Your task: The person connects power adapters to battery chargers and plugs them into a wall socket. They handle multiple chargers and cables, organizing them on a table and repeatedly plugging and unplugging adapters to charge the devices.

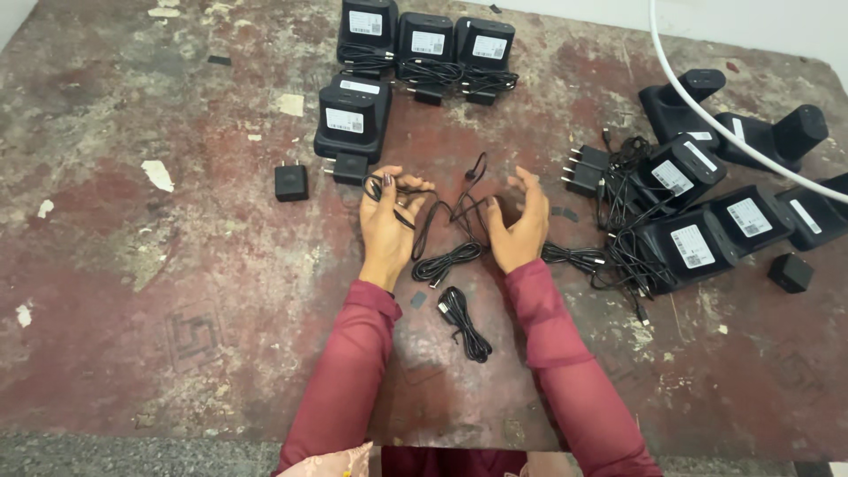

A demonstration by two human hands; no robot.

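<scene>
We look down at a big, worn red floor (177, 291) with scratches and pale chips. No boxes or bins are here, so nothing sits inside anything. On the right lies a pile of black chargers (707, 238) with white labels, mixed up with wires. At the top stands a row of three black chargers (428, 40), and one more black charger (353, 115) sits just below them. A small black plug cube (291, 182) rests to its left. In the middle, our left hand (389, 221) is closed around a thin black cord (442, 212). Our right hand (517, 225) is open, with curled fingers, and the cord runs beside it. A little coiled cord (464, 322) lies on the floor between our red sleeves.
</scene>
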